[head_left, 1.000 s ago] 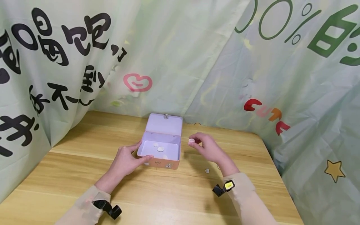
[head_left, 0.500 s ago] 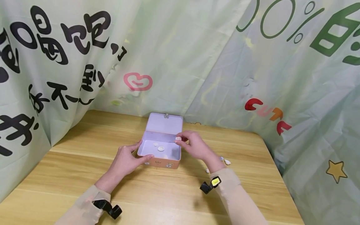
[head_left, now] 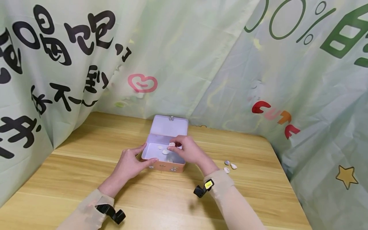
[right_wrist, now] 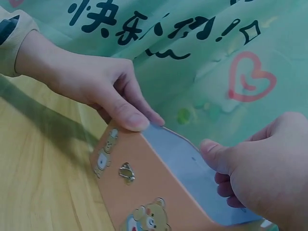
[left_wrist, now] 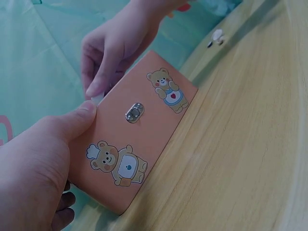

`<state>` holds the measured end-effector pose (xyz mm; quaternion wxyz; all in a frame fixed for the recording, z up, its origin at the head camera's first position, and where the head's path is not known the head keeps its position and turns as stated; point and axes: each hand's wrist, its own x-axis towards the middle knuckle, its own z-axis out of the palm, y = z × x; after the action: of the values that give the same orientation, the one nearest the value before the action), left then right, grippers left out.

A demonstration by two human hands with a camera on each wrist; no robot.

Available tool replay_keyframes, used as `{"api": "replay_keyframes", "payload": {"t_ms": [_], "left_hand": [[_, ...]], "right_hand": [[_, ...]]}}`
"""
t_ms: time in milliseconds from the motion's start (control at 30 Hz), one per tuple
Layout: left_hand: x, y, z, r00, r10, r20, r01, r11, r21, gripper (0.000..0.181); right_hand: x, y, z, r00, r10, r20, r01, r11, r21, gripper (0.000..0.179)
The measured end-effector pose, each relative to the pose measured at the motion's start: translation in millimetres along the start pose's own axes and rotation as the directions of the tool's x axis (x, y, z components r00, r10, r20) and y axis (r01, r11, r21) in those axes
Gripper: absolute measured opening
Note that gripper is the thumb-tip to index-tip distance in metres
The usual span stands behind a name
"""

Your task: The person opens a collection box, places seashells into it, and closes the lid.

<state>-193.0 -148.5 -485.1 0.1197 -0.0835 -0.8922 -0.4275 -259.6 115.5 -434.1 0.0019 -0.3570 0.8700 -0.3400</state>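
An orange hinged tin box (head_left: 164, 166) stands on the table with its lid raised and its lavender inside showing. Bear pictures and a metal clasp mark its front in the left wrist view. My left hand (head_left: 129, 163) grips the box's left side, thumb over the front rim. Above the box's inside, my right hand (head_left: 192, 152) pinches a small white piece (head_left: 172, 144) between thumb and fingers; its kind cannot be made out. Beneath it, a white oval piece (head_left: 165, 152) and a smaller white piece (head_left: 159, 147) lie on the box floor.
Right of the box, on the wooden table (head_left: 120, 198), lie a bluish round piece (head_left: 227, 162), a white teardrop-shaped piece (head_left: 233, 166) and a white oval one (head_left: 226, 170). A printed curtain (head_left: 178, 64) hangs behind the table and along its sides.
My right hand has moved left from beside the box to over its inside, carrying the white piece. The pieces on the table now show uncovered. My left hand has kept its grip.
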Motion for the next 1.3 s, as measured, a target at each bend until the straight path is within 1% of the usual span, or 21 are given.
{"api": "replay_keyframes", "payload": {"t_ms": [167,300,433,567,767,1100,1300], "left_hand": [[0.3,-1.4,1.3,1.000,-0.003,0.001,0.003,1.000,0.002,0.101],[0.3,-2.2,2.0,1.000,0.003,-0.009,-0.003,1.000,0.007,0.101],[0.1,-0.4,1.6,1.000,0.002,-0.003,-0.002,1.000,0.001,0.102],[0.1,0.7,0.6,1.000,0.005,0.001,-0.005,1.000,-0.007,0.101],[0.5,-2.4,1.4,1.000,0.022,-0.007,-0.022,1.000,-0.007,0.098],[1.0,-3.0,1.2,0.998,0.064,-0.028,-0.064,0.998,0.005,0.096],[0.8,-4.7,0.6,0.997,0.072,-0.036,-0.072,0.997,0.006,0.094]], "right_hand": [[6.1,-2.0,7.3,1.000,-0.011,0.025,0.011,1.000,0.004,0.010],[10.0,-2.4,12.1,0.999,-0.018,0.039,0.017,1.000,0.012,0.010],[13.6,-2.0,15.8,0.999,-0.032,0.044,0.032,0.999,-0.008,0.011],[16.2,-2.9,18.0,0.998,-0.033,0.057,0.035,0.999,-0.030,0.013],[20.4,-3.1,21.4,0.996,-0.033,0.081,0.039,0.997,-0.070,0.018],[24.4,-4.3,26.8,0.993,-0.015,0.116,0.023,0.997,-0.072,0.026],[25.9,-6.4,27.5,0.991,-0.008,0.130,0.020,0.996,-0.084,0.032]]}}
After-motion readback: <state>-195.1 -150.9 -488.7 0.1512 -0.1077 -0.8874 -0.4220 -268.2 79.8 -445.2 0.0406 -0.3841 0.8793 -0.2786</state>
